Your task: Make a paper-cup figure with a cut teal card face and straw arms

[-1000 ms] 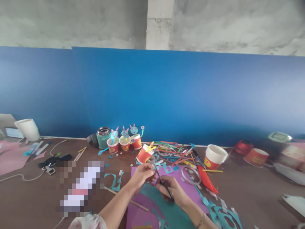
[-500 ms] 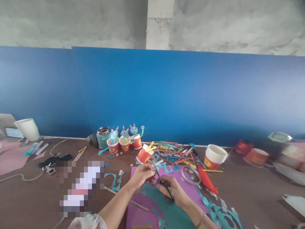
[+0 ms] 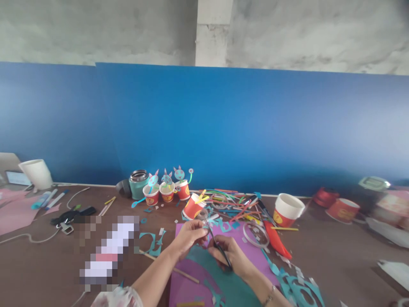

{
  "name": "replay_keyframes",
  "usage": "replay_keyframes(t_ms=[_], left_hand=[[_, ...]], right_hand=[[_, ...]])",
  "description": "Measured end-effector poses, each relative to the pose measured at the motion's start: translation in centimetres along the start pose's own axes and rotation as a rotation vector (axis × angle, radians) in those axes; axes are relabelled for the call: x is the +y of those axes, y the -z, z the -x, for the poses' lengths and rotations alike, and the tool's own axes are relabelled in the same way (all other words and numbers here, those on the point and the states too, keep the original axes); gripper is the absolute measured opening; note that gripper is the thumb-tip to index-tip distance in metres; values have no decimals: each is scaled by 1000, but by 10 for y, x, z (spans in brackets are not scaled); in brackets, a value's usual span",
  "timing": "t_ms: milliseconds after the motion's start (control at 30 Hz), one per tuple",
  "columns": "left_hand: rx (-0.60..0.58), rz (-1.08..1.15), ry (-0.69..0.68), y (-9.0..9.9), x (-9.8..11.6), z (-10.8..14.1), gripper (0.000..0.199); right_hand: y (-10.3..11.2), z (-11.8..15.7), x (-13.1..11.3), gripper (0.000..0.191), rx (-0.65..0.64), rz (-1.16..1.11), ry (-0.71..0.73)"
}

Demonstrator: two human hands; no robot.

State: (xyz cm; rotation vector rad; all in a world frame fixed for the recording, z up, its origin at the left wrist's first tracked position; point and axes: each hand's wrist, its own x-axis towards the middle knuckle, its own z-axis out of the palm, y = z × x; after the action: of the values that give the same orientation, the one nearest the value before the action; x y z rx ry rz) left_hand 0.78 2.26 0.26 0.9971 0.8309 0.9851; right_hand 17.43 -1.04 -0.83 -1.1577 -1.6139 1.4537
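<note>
Black-handled scissors (image 3: 223,255) are in my right hand (image 3: 231,256), its fingers wrapped round the handles, blades pointing up and left. My left hand (image 3: 191,236) is pinched just left of the blades, on something small that I cannot make out. Both hands are above purple paper (image 3: 252,251) and a teal sheet (image 3: 236,285). Beyond them a red and white paper cup (image 3: 192,207) leans with yellow strips on it. Three small cups carry blue cat-like paper faces, one of them the left cup (image 3: 151,197).
Colourful pipe cleaners (image 3: 223,202) lie behind my hands. A stacked cup (image 3: 288,209), a red pouch (image 3: 277,241) and cut teal scraps (image 3: 302,290) are at right. At left are a teal jar (image 3: 138,185), black keys (image 3: 68,217) and a pixelated object (image 3: 110,251).
My right hand has shifted very slightly left with the scissors. My left hand stays in nearly the same place.
</note>
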Motion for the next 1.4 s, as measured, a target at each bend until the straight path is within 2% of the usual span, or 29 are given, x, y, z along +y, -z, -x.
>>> replay_keyframes(t_ms=[333, 767, 1067, 1400], left_hand=[[11, -6, -13, 1, 1, 0, 30], [-6, -25, -23, 2, 0, -1, 30], [-2, -40, -22, 2, 2, 0, 28], [-3, -165, 21, 8, 7, -1, 32]], right_hand=[[0, 1, -3, 33, 14, 25, -1], [0, 0, 1, 39, 3, 35, -2], [0, -1, 2, 32, -19, 18, 3], [1, -1, 0, 30, 44, 74, -41]])
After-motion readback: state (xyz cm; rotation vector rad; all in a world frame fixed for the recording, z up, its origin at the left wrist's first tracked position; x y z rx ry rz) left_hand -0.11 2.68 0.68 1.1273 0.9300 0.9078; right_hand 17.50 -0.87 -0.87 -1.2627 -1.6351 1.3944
